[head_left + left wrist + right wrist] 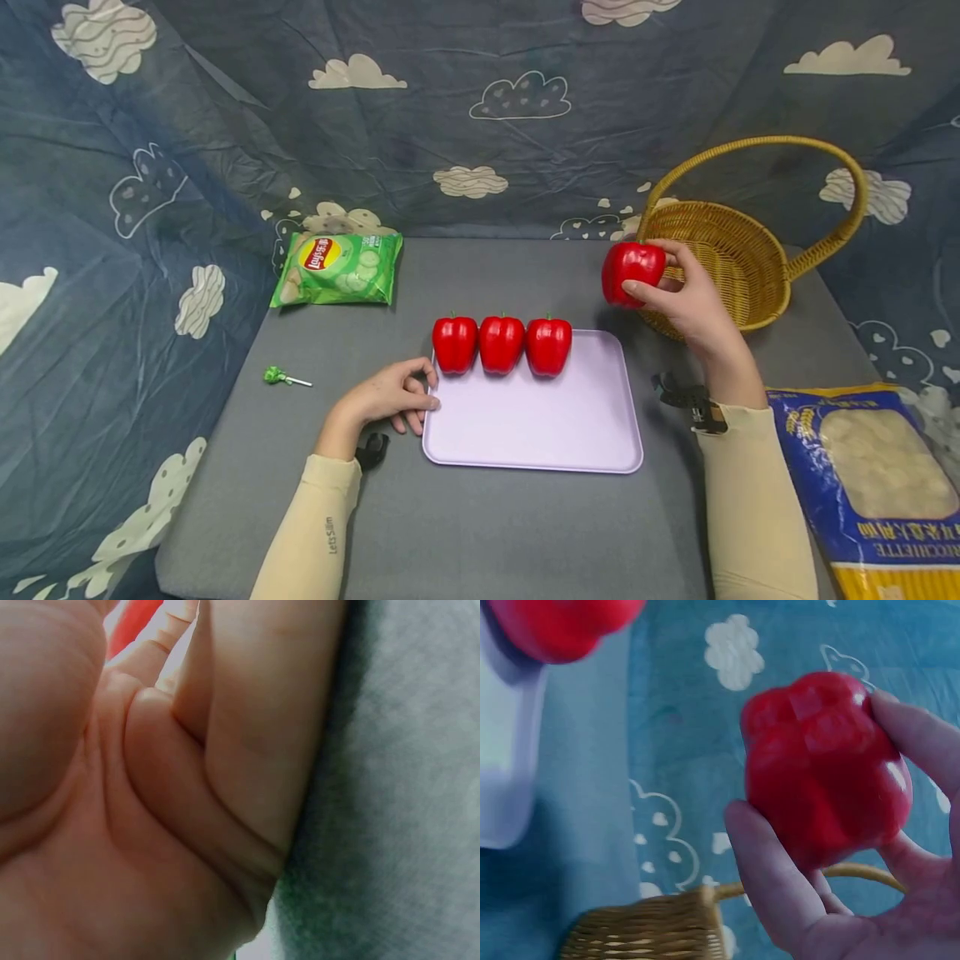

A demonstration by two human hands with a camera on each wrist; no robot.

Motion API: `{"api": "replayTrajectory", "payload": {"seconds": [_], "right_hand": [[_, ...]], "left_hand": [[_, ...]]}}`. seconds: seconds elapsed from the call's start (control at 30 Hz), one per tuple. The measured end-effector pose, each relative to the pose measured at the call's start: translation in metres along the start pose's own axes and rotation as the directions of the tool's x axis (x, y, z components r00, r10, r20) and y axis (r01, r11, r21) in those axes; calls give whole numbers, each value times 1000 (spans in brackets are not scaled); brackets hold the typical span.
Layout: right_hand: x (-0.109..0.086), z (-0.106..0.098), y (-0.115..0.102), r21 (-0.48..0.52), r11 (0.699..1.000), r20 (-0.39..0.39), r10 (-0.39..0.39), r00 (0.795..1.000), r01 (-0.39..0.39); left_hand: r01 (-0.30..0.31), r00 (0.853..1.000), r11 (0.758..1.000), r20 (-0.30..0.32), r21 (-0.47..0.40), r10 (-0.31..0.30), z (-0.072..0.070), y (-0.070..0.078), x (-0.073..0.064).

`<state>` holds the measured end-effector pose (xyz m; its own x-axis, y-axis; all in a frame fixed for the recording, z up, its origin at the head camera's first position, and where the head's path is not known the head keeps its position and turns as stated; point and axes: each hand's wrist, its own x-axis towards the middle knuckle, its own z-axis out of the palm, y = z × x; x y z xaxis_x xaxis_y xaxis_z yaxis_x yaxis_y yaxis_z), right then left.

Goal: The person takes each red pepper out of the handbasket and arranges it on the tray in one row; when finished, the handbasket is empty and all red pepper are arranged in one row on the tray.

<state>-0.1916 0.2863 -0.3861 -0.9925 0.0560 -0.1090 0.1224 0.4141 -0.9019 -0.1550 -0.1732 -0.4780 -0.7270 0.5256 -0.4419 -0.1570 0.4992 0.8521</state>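
Observation:
My right hand (686,296) grips a glossy red bell pepper (632,273) between thumb and fingers, raised at the left side of the wicker basket (738,258). In the right wrist view the lobed end of that bell pepper (825,769) faces the camera. Three more red bell peppers, among them the middle one (501,344), stand in a row along the back of a pale lilac tray (536,425). At the tray's left rim my left hand (390,396) holds the edge with thumb and curled fingers. Its palm (142,847) fills most of the left wrist view.
A green bag of potato chips (341,268) lies at the back left, and a green lollipop (276,376) in front of it. On the right, a blue and yellow pasta bag (870,475) lies beside my right forearm. The basket's tall handle (757,142) arches above it.

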Motion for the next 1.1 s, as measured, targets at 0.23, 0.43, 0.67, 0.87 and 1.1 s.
{"api": "replayTrajectory", "payload": {"seconds": [0.23,0.43,0.67,0.87,1.1], "right_hand": [[0,13,19,-43,999,187,-1,982,9],[-2,13,32,-126,992,314,67,947,-29],[-2,18,39,-205,979,383,68,921,13],[-2,27,38,-240,970,375,50,926,45],[-4,34,37,-236,969,374,26,927,68]], "left_hand": [[5,1000,1000,2,-6,-5,1,0,2],[-1,1000,1000,8,-10,1,1,1,2],[-3,1000,1000,2,-11,3,0,0,2],[5,1000,1000,-1,-3,-5,0,0,0],[9,1000,1000,-1,7,-9,1,0,1]]}}
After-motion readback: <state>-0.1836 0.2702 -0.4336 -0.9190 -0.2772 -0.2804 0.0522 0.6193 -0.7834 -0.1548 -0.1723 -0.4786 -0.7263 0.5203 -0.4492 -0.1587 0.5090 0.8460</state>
